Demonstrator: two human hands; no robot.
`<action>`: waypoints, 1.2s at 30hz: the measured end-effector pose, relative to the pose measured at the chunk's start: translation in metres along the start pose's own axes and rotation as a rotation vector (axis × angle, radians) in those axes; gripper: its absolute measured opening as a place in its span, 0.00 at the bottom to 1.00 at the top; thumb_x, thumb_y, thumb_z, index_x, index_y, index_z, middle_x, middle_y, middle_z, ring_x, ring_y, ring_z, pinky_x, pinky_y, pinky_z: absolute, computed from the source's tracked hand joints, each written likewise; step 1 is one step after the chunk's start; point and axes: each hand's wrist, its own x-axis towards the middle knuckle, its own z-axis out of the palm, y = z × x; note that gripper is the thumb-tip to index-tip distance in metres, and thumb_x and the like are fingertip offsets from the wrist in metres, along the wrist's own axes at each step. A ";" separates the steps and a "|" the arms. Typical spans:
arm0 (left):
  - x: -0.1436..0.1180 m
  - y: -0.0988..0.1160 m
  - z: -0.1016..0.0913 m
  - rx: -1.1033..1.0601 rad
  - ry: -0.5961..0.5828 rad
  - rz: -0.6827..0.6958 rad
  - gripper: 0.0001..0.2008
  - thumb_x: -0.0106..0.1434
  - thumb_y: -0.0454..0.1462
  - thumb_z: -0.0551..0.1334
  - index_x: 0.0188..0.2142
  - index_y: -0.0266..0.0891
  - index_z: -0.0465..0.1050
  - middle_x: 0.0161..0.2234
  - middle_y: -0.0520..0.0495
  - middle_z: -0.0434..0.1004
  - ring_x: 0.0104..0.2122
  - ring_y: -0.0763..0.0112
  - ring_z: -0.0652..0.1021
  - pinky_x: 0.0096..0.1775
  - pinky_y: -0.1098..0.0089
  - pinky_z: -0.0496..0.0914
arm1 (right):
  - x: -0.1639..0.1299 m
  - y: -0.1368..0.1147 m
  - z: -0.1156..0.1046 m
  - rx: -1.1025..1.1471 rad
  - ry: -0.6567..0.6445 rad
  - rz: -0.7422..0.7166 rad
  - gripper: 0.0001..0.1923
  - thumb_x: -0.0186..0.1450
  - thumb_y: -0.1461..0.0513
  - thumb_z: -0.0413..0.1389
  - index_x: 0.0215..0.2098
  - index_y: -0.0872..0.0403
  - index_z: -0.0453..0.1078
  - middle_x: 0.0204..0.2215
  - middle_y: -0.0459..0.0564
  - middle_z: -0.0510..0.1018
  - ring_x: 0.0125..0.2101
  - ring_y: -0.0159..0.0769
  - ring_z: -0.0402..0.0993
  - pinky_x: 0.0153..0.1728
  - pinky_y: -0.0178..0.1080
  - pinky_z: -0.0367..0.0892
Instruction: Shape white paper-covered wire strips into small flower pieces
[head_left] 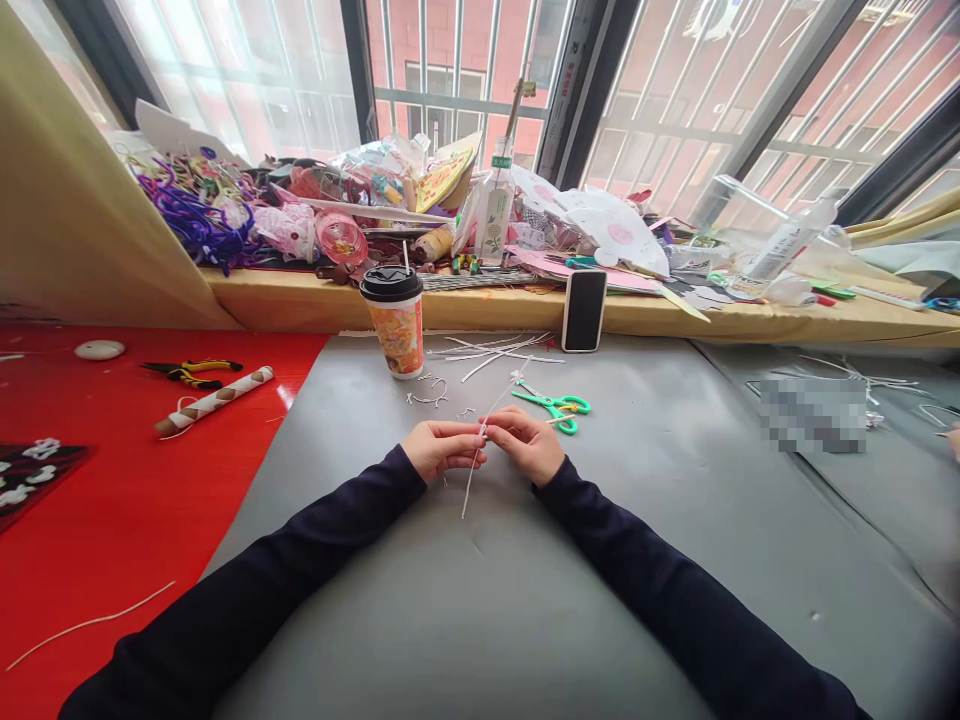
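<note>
A thin white cord [471, 484] runs through the fingertips of both my hands, over the grey table cover [480, 600]. My left hand [444, 448] pinches it from the left, thumb and fingers together. From the right, my right hand [527, 443] pinches the same cord, its fingertips almost touching the left ones. One cord end hangs down toward me; the other part slants up and away to a small white knotted piece [517, 378]. Green-handled scissors [559, 405] lie just beyond my right hand. What sits between the fingertips is mostly hidden.
A paper cup [396, 325] with a black lid stands beyond my left hand. Loose white cords [487, 352] and a propped phone [583, 311] are near the cluttered sill. Pliers [191, 373] and a wrapped roll [216, 402] lie on the red cover. Another person's hand [955, 440] shows far right.
</note>
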 end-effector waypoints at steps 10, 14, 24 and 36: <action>0.001 -0.003 0.002 0.056 -0.018 0.015 0.14 0.44 0.35 0.67 0.32 0.31 0.73 0.26 0.44 0.74 0.23 0.72 0.75 0.29 0.69 0.70 | 0.003 -0.001 -0.003 0.140 -0.031 0.033 0.08 0.55 0.58 0.55 0.27 0.54 0.71 0.29 0.48 0.70 0.32 0.31 0.68 0.36 0.37 0.65; 0.003 -0.004 0.002 0.071 -0.036 0.022 0.14 0.46 0.38 0.65 0.31 0.31 0.73 0.26 0.45 0.73 0.23 0.73 0.74 0.29 0.69 0.70 | 0.003 0.001 -0.004 0.080 -0.024 0.021 0.09 0.55 0.57 0.54 0.27 0.55 0.70 0.29 0.48 0.70 0.31 0.31 0.68 0.34 0.36 0.65; 0.001 -0.005 0.002 0.191 -0.068 0.015 0.15 0.46 0.38 0.65 0.34 0.31 0.73 0.28 0.43 0.74 0.26 0.69 0.76 0.32 0.67 0.71 | 0.002 0.000 -0.008 -0.103 -0.047 -0.001 0.11 0.58 0.58 0.51 0.25 0.56 0.70 0.29 0.49 0.70 0.30 0.30 0.67 0.32 0.35 0.63; 0.000 -0.005 0.003 0.195 -0.092 0.045 0.13 0.46 0.37 0.65 0.32 0.31 0.74 0.25 0.45 0.74 0.23 0.71 0.75 0.30 0.69 0.71 | 0.003 -0.004 -0.007 -0.037 -0.128 0.036 0.13 0.59 0.55 0.49 0.25 0.56 0.65 0.26 0.47 0.68 0.27 0.28 0.65 0.31 0.34 0.63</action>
